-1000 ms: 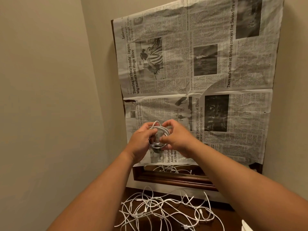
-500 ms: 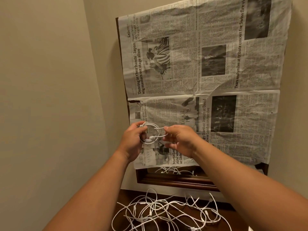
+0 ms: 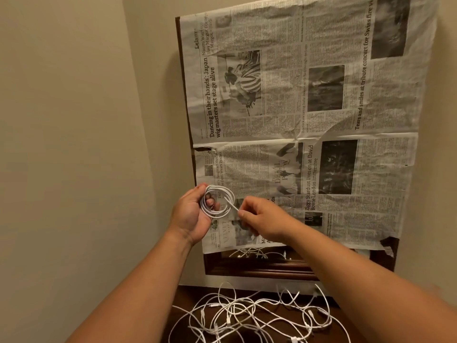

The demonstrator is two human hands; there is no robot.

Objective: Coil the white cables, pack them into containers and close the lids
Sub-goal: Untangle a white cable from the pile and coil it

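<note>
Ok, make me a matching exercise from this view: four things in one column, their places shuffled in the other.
1 coiled cable
2 loose end
3 tangled cables
4 newspaper

A over the wooden frame
B on the dark surface below
C gripped by the left hand
D pinched by the right hand

Pairs: 1-C, 2-D, 3-B, 4-A.

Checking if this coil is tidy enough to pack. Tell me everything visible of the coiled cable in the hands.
The coiled cable is thin, white, plastic-looking, wound into a round loop of several turns, held upright in the air. The left hand grips its left side, fingers through the loop; the right hand pinches its free end.
</note>
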